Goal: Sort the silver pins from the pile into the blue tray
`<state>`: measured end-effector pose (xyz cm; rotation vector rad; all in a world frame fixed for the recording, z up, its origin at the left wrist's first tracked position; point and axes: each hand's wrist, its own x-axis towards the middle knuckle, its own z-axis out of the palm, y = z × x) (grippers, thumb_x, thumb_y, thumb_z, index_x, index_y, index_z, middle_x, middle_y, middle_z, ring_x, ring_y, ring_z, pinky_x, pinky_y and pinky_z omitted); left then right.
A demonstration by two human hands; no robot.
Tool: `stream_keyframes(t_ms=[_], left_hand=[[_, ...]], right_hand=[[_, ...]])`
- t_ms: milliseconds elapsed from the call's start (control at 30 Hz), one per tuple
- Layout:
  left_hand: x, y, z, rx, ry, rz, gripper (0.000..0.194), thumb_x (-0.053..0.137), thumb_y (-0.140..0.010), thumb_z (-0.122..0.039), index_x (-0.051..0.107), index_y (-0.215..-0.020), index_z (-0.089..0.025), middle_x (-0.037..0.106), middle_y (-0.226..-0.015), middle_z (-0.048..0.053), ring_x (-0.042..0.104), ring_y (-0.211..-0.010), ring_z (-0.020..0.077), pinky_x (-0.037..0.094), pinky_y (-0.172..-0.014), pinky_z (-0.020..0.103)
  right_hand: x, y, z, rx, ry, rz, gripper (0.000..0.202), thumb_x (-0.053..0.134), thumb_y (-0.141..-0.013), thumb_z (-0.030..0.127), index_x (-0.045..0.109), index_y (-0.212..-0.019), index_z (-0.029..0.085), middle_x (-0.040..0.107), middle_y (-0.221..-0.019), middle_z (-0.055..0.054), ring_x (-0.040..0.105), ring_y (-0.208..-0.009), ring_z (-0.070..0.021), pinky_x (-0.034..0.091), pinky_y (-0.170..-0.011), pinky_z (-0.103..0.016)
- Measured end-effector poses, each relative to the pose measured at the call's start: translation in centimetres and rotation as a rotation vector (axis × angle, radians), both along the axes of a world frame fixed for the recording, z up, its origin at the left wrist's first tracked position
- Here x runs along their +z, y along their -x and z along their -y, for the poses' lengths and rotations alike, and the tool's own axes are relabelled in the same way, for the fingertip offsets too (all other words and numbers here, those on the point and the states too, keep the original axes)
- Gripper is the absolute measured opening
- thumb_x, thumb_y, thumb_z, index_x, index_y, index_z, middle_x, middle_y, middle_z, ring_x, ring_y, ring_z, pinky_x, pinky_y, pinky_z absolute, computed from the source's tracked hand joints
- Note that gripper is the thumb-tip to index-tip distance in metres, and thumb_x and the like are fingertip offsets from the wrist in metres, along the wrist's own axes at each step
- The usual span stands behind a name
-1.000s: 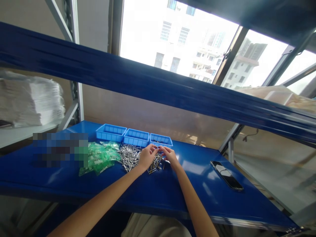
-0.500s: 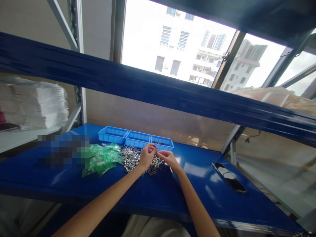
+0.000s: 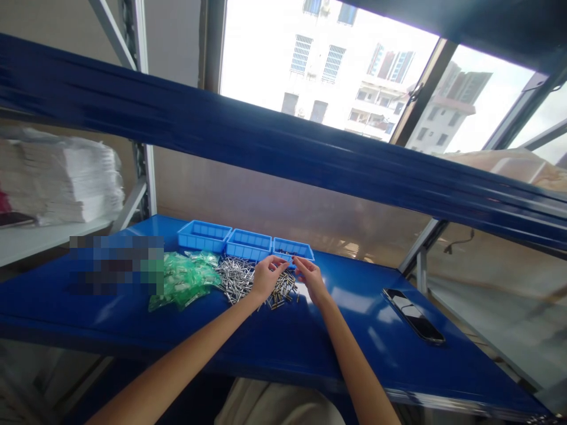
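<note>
My left hand is closed in a pinch just above the small metal parts, its fingertips pointing right. Facing it, my right hand also has thumb and fingers pinched together. The fingertips are close together, and whatever lies between them is too small to make out. Below and left of the hands spreads a pile of thin silver metal pins. Partly behind my left hand lies a smaller heap of brass and dark pins. Just beyond the hands, the right blue bin holds some small dark pieces.
The middle blue bin and left blue bin continue the row. Green plastic packets lie left of the pins, beside a blurred patch. A phone rests on the blue table at right. A blue shelf beam crosses above.
My right hand has turned and its fingertips have drawn slightly away from the left ones. The camera view has shifted a little; the piles and bins look the same.
</note>
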<state>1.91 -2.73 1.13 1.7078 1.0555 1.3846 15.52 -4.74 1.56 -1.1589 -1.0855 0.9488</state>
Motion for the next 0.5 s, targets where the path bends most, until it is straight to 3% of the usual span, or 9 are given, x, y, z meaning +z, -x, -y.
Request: stream_keyframes(t_ms=[200,500], left_hand=[[-0.08,-0.12,0.1,-0.068,0.042,-0.085,0.028,0.058,-0.068,-0.043,0.066,-0.076,-0.016,0.065,-0.075,0.004,0.053,-0.061,0.0139,0.042,-0.058,0.026],[0.05,-0.03,0.05,0.011,0.03,0.042,0.031,0.051,-0.074,-0.045,0.058,-0.082,-0.016,0.061,-0.074,0.003,0.052,-0.057,0.012,0.042,-0.056,0.025]], right_hand=[[-0.37,-0.18,-0.14,0.055,-0.002,-0.021,0.037,0.067,-0.061,0.046,0.068,-0.087,0.019,0.058,-0.073,-0.002,0.045,-0.058,-0.0089,0.032,-0.046,-0.019],[-0.33,-0.12,-0.07,-0.003,0.029,0.016,0.038,0.067,-0.06,0.048,0.068,-0.087,0.021,0.059,-0.077,-0.001,0.046,-0.058,-0.0083,0.034,-0.048,-0.019]])
